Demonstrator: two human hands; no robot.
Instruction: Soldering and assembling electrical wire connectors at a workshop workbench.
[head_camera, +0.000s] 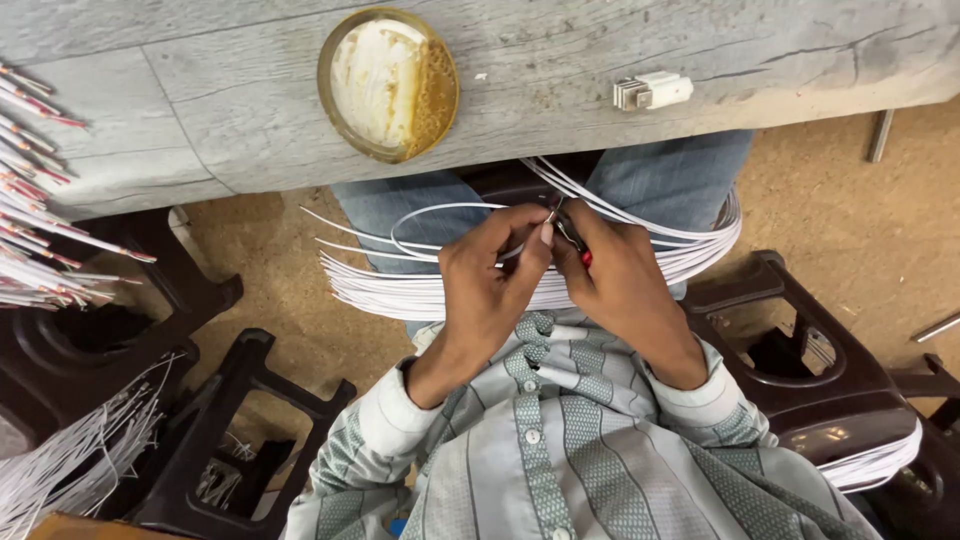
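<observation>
- White wire (440, 212) is pinched at its end between the left hand (490, 285) and the right hand (620, 285), just above the lap; its free length loops out to the person's left and back.
- Left hand: thumb and forefinger clenched on the wire near its tip. Right hand: closed around a small tool with red handles (580, 250), whose nose meets the wire end where the two hands touch. The wire therefore lies forward of both palms, at the fingertips, not in the fist.
- Bundle of white wires (400, 290) lies across the lap under both hands, draped from side to side.
- Risk, as judged: the held wire could slip from so short a pinch — the loop springs outward and pulls on it. Loose strands of the bundle could slide off the knees towards the dark plastic chairs (800, 370) on either side.
- Farther out, on the grey tabletop (250, 110): a round tin (388, 84) of pale paste, a small white connector block (652, 91), and at the left edge a fan of red-tipped wires (35, 200) — well apart from the hands.
</observation>
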